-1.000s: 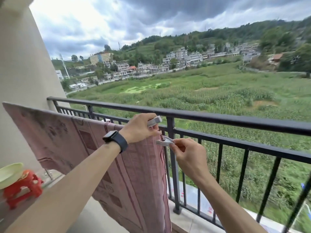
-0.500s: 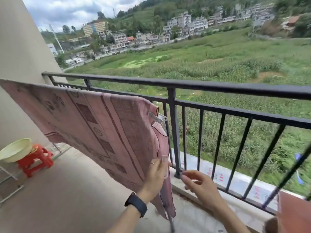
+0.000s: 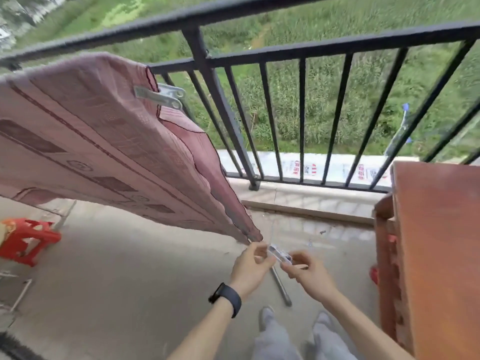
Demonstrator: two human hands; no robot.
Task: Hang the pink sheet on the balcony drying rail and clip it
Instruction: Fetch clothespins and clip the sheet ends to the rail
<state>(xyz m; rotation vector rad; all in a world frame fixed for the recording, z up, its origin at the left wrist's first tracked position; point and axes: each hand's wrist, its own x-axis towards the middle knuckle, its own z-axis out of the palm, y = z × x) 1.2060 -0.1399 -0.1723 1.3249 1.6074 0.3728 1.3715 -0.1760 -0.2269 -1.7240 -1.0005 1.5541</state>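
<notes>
Beyond the black metal balcony railing [image 3: 207,81] lies green field, and the patterned pink sheet [image 3: 104,141] hangs clipped, its bottom corner pinched by the left hand [image 3: 250,266] while the right hand [image 3: 304,272] grips a pale plastic clothes peg [image 3: 280,254], likely to secure it.

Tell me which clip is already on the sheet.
The grey clip at the sheet's top edge; the other clip is held between both hands, low.

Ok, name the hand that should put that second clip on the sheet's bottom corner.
Right, probably. The right hand pinches the clip beside the pink sheet's lower corner, while the left hand sits at that corner, seemingly steadying it.
</notes>
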